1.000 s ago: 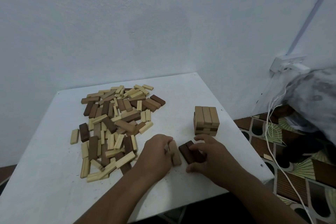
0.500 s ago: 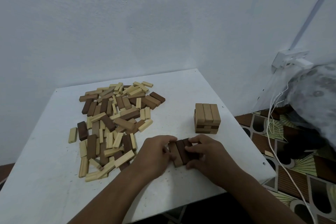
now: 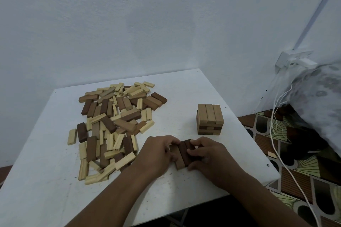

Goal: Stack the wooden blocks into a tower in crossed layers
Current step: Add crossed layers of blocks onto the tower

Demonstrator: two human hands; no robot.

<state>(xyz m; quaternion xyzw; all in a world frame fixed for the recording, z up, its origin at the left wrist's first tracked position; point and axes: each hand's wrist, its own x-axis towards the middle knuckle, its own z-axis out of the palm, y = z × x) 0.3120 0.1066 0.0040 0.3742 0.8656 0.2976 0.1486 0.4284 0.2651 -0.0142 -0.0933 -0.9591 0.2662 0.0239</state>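
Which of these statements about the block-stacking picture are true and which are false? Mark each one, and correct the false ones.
1. The tower stands to the right of the loose pile. True.
2. The tower's top layer is three dark blocks. False: its top three blocks are light brown.
3. Both the left hand and the right hand hold a row of blocks on the table. True.
4. The held row rests on top of the tower. False: it lies on the table, in front of the tower.
5. A white cable hangs to the right of the table. True.
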